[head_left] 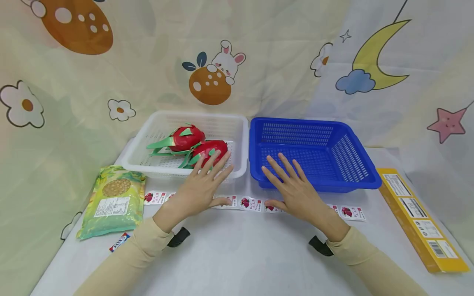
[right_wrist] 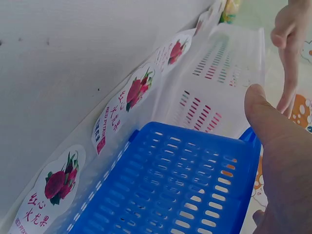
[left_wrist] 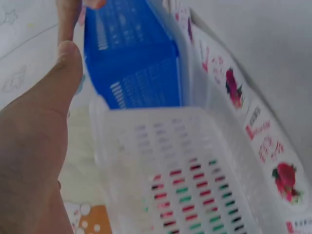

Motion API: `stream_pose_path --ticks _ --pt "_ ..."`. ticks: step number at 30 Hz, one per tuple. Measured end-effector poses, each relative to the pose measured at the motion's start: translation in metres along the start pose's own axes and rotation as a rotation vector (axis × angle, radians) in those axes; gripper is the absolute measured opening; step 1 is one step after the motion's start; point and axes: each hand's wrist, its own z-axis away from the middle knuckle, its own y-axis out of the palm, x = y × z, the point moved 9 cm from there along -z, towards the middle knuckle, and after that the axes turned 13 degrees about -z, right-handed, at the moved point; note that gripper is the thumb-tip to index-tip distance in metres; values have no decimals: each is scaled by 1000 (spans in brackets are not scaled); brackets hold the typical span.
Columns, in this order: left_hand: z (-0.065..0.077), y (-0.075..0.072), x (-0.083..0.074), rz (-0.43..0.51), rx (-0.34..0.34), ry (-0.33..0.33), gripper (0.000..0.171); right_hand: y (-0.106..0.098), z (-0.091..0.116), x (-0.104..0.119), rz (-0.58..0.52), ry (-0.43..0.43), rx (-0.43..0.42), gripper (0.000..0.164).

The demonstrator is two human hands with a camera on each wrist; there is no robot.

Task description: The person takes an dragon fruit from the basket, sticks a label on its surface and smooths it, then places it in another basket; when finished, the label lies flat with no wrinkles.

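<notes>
Cloth (head_left: 274,61) hangs behind the counter (head_left: 240,263), where I see a blue basket (head_left: 314,162) beside a white basket (head_left: 157,169). The left hand (head_left: 200,188) is spread wide over the white one's front edge, the right hand (head_left: 296,190) over the blue one's; both hold nothing. Two red fruits (head_left: 189,138) lie in the white basket. Stickers (head_left: 250,204) lie in front.

Behind the back edge of the white surface (head_left: 255,259) hangs a pale cloth (head_left: 281,24) with soft folds, and it continues along the left and right edges. On it are printed white flowers (head_left: 16,109) toward the left, a rabbit (head_left: 224,63) on an orange shape (head_left: 209,90) near the middle, and a yellow moon (head_left: 366,53), blue cloud (head_left: 356,82) and pink star (head_left: 448,124) around the back right corner. The light is even.
</notes>
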Motion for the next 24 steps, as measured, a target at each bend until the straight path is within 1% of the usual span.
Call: stream_pose_path --ticks 3,5,7,9,12,13,15,17,19,21,23,24 --pt "8 -6 23 49 -13 -61 96 2 -1 1 -7 -1 11 86" --pt "14 -11 46 86 -21 -125 96 2 -2 1 -4 2 17 88" --pt "22 -15 77 123 -9 -216 97 2 -2 0 -9 11 25 91" --pt "31 -17 112 179 -1 -325 96 1 -2 -2 -10 23 31 93" --pt "51 -13 167 280 -12 -494 92 0 -2 -5 -17 46 42 91" --pt "57 -9 183 318 -26 -540 90 -1 -2 -6 -17 52 45 90" --pt "71 4 209 405 -18 -632 87 -2 -3 -7 -28 58 48 89" --pt "81 23 226 508 24 -705 84 -3 -5 -7 -35 58 48 88" --pt "88 46 234 614 109 -773 82 -5 -10 -8 -50 55 46 87" --pt "95 65 240 683 191 -855 78 -8 -18 -9 -76 58 48 89" --pt "102 79 245 730 243 -936 73 -13 -30 -10 -119 64 58 91" --pt "106 85 247 751 256 -976 69 -15 -37 -10 -147 70 69 92"
